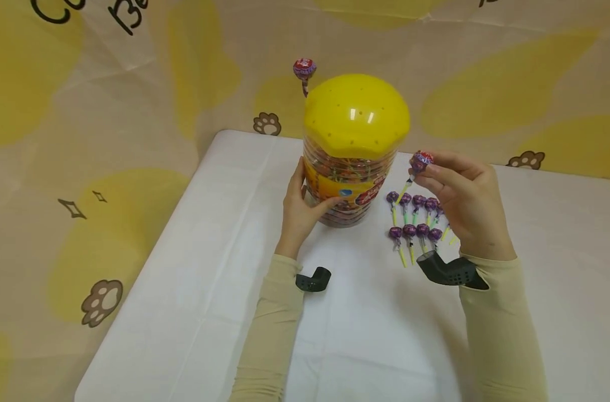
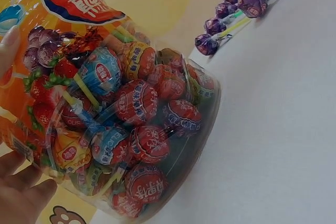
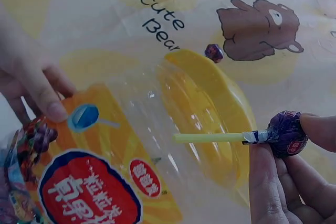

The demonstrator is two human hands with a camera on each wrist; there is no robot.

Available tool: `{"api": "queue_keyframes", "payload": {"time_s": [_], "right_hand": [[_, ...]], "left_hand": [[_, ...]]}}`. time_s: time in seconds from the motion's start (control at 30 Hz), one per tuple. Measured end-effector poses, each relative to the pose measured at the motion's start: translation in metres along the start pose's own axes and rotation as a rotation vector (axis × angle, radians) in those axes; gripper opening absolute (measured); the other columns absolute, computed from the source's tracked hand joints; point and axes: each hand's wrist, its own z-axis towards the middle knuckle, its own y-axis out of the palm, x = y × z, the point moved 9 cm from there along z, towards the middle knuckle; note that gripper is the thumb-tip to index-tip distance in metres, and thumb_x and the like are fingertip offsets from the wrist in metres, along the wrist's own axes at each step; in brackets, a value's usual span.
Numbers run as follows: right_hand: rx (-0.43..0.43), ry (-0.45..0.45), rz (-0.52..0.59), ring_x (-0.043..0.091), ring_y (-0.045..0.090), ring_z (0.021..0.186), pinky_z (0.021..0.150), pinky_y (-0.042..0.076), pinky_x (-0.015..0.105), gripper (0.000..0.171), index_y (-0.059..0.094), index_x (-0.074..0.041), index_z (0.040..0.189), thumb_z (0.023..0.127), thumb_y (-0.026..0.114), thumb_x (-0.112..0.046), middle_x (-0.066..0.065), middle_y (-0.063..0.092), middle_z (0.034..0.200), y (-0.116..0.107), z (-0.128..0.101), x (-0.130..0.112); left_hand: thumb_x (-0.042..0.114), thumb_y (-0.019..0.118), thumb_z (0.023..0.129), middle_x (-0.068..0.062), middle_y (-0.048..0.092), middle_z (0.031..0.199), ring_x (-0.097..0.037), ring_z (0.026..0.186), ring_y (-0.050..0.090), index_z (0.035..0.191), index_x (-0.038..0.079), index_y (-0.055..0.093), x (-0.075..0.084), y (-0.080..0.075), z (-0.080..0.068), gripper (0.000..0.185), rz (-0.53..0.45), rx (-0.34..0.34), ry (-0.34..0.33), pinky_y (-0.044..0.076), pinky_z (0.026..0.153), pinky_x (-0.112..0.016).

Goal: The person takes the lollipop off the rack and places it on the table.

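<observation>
My left hand (image 1: 299, 216) holds the side of a large clear plastic candy jar (image 1: 335, 219), thumb across its orange label. The jar has a domed yellow lid (image 1: 357, 120) dotted with small holes. Inside the jar lie many wrapped lollipops (image 2: 136, 100) in red, blue and orange wrappers. Right of the jar, my right hand (image 1: 478, 206) pinches a purple-and-red lollipop (image 1: 422, 162) by its candy head. Its pale yellow stick (image 3: 210, 138) points toward the jar in the right wrist view. Another lollipop (image 1: 304, 69) rises beside the lid's far left edge; its stick's lower end is hidden.
Two rows of purple lollipops (image 1: 409, 230) lie on the white table (image 1: 234, 234), partly covered by my right hand. Behind the table hangs a yellow-patterned cloth (image 1: 486, 95) with paw prints and a brown bear (image 3: 257, 32).
</observation>
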Motion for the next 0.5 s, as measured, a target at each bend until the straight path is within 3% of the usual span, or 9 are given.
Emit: {"api": "queue_keyframes", "payload": {"time_s": [0.33,0.5], "right_hand": [[0.033,0.031,0.008,0.026,0.065,0.080,0.081,0.057,0.032,0.019,0.066,0.016,0.099,0.090,0.049,0.015,0.018,0.067,0.093,-0.042,-0.021,0.002],[0.089,0.029,-0.021,0.025,0.066,0.078,0.079,0.057,0.032,0.020,0.066,0.016,0.098,0.090,0.047,0.016,0.018,0.068,0.092,-0.065,-0.032,0.001]], "left_hand": [[0.018,0.081,0.076,-0.009,0.023,0.154,-0.019,0.140,0.024,0.151,0.008,0.016,0.001,0.000,0.000,0.100,-0.006,-0.006,0.005,0.027,0.113,-0.036],[0.017,0.081,0.076,-0.010,0.025,0.153,-0.019,0.139,0.025,0.151,0.008,0.017,0.002,0.001,0.000,0.099,-0.011,-0.003,0.012,0.027,0.113,-0.036]]}}
